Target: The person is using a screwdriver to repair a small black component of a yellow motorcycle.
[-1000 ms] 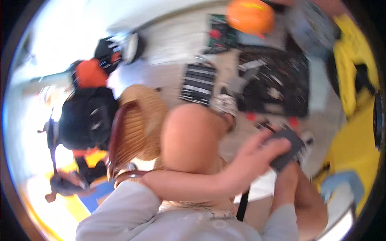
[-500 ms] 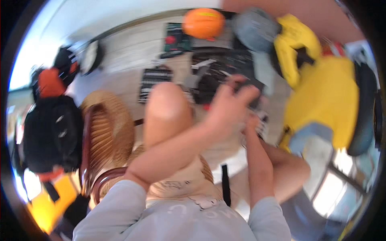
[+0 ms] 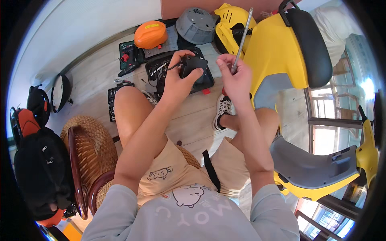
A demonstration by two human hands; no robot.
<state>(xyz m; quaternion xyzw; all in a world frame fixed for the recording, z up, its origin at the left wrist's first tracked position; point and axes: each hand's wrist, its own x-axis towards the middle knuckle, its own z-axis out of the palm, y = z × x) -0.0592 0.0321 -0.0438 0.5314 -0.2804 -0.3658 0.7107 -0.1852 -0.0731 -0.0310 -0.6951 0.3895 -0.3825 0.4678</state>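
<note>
Left hand (image 3: 179, 82) pinches flat black plastic box (image 3: 195, 65) between thumb and fingers, above open black tool case (image 3: 209, 83). Right hand (image 3: 238, 81) wrapped around long silver metal-shafted screwdriver (image 3: 243, 37), tip apart from box. Risk: loose pinch could drop box into case; swung shaft could scrape yellow plastic bodywork (image 3: 268, 48). Orange domed shell (image 3: 149, 36), grey plastic tub (image 3: 196, 27) crowd floor beyond case.

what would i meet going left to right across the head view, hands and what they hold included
Black backpack → wicker chair → left hand holding a black box → right hand holding a screwdriver → black seat.
</note>
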